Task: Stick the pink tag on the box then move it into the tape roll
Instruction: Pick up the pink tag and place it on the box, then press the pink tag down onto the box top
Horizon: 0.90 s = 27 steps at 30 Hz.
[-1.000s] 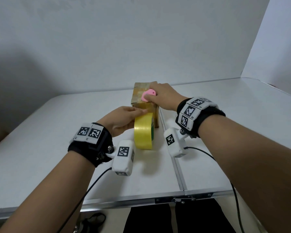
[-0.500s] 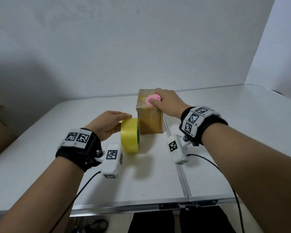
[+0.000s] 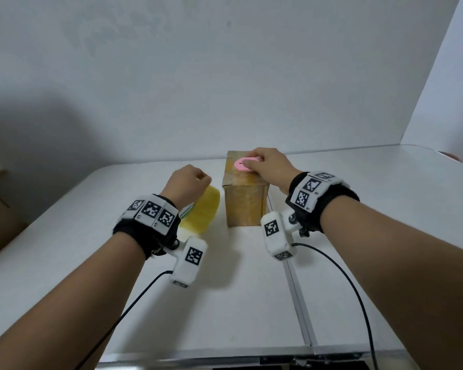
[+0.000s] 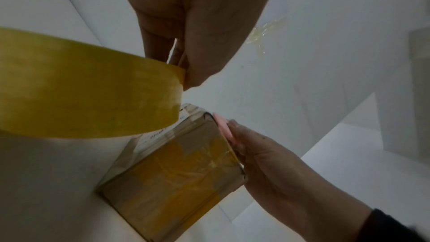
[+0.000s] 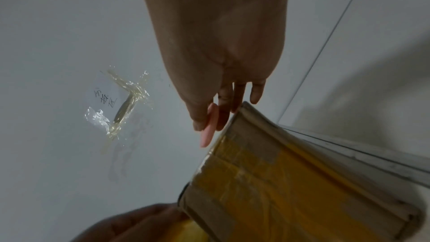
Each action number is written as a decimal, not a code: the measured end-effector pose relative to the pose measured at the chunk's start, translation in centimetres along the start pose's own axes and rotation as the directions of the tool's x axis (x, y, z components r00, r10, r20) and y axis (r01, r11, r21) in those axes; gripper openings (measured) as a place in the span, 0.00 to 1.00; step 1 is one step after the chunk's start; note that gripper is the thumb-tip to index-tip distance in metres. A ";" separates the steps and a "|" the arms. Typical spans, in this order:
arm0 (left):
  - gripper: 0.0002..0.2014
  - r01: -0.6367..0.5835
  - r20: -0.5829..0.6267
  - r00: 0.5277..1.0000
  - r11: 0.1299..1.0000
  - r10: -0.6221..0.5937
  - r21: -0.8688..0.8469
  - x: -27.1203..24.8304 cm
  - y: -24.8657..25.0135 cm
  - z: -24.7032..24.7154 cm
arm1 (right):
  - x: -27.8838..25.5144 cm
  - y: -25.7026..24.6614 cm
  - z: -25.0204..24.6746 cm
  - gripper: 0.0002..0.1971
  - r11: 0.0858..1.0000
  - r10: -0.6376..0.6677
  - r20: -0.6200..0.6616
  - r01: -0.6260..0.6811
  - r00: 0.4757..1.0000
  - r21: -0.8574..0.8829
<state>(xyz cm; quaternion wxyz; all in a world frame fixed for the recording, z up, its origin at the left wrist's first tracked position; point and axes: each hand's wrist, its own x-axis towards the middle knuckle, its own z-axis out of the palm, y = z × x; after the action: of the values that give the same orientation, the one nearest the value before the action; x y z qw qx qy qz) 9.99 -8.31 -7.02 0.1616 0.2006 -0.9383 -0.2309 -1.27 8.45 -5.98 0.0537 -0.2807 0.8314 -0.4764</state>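
White walls behind white tabletop [image 3: 64,249]. Box [image 3: 245,206] upright near far edge, mid-width. Right hand [image 3: 267,166] pinches pink tag [image 3: 242,164] at box top, thumb on it, likely pressing it to stick or taking hold to lift. Left hand [image 3: 187,182] grips yellow tape roll [image 3: 202,212], tilted on tabletop just left of box, probably steadying the opening to receive tag.

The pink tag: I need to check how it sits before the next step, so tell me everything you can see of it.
The pink tag is a small, flat, oval piece, smooth and plastic-looking, with a thin dark mark on its face. It lies on the top of the taped cardboard box, towards the far end. The right hand pinches it, thumb over its near edge. In the right wrist view it tilts edge-on at the box's top edge. Whether it is stuck cannot be told.
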 end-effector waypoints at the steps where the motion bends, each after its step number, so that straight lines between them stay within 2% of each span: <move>1: 0.25 0.011 0.015 1.000 1.000 -0.011 0.009 0.2 0.4 0.2 | 0.1 0.3 0.1 0.16 0.999 -0.013 -0.003 0.013 1.000 -0.035; 3: 0.38 0.043 0.054 0.998 0.999 -0.044 0.021 0.5 1.3 0.5 | 0.1 0.8 0.3 0.16 0.999 -0.015 -0.001 0.015 1.000 -0.028; 4: 0.39 0.038 0.072 0.997 0.998 -0.041 0.054 0.6 1.7 0.7 | 0.2 1.1 0.3 0.17 1.000 -0.013 -0.001 0.013 1.000 -0.012; 6: 0.33 0.000 0.104 0.994 0.991 -0.015 0.136 0.9 2.2 1.2 | 0.4 1.8 0.3 0.18 0.999 -0.020 -0.042 0.021 0.999 0.031; 9: 0.34 0.008 0.103 0.994 0.982 -0.027 0.188 1.0 2.0 1.9 | 0.1 3.5 0.1 0.25 0.975 0.061 -0.105 -0.036 0.993 0.220; 12: 0.32 0.001 0.100 0.995 0.983 -0.020 0.182 1.0 1.7 2.3 | -0.9 5.8 0.0 0.45 0.877 0.179 0.059 -0.186 0.982 0.442; 14: 0.33 0.000 0.097 0.995 0.985 -0.017 0.174 1.0 1.7 2.4 | -1.9 6.9 -0.3 0.52 0.873 0.178 0.142 -0.223 0.974 0.434; 17: 0.38 0.021 0.100 0.994 0.988 -0.037 0.155 0.9 1.6 2.6 | -3.2 7.8 -0.5 0.43 0.913 0.155 0.281 -0.246 0.947 0.326; 19: 0.37 0.025 0.104 0.994 0.989 -0.041 0.147 0.8 1.7 2.8 | -3.6 7.5 -0.6 0.43 0.915 0.165 0.326 -0.268 0.931 0.301; 23: 0.40 0.039 0.106 0.993 0.993 -0.051 0.108 0.7 1.7 2.9 | -3.6 5.9 -0.1 0.38 0.946 0.158 0.237 -0.216 0.959 0.241; 27: 0.41 0.037 0.109 0.993 0.992 -0.051 0.120 0.7 1.5 3.0 | -3.4 5.9 0.4 0.37 0.966 0.141 0.176 -0.174 0.974 0.192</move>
<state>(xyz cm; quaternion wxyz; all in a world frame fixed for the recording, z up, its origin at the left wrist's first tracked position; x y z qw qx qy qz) 7.72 -6.27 -8.65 0.0914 0.2173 -0.9532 -0.1893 -0.74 12.22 -11.67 0.1873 -0.2440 0.7903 -0.5299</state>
